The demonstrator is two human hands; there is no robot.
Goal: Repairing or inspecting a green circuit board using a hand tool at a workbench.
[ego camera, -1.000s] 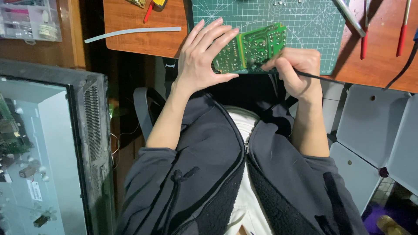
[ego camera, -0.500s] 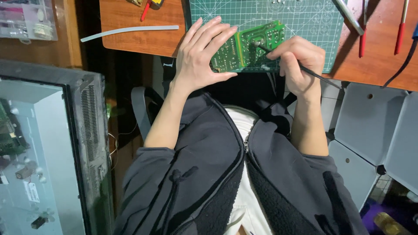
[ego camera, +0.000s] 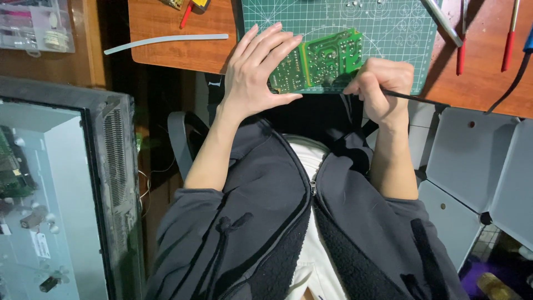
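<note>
wooden desk point(ego camera: 183, 53) | green cutting mat point(ego camera: 388, 28) | white strip point(ego camera: 166, 41) | red-handled screwdrivers point(ego camera: 509, 44)

- An electronics repair workbench is showing here: a green cutting mat point(ego camera: 388, 28) is covering the wooden desk point(ego camera: 183, 55).
- Red-handled screwdrivers point(ego camera: 508, 41) are lying at 1 o'clock.
- An opened device chassis point(ego camera: 61, 194) (boards exposed) is sitting at 9 o'clock.
</note>
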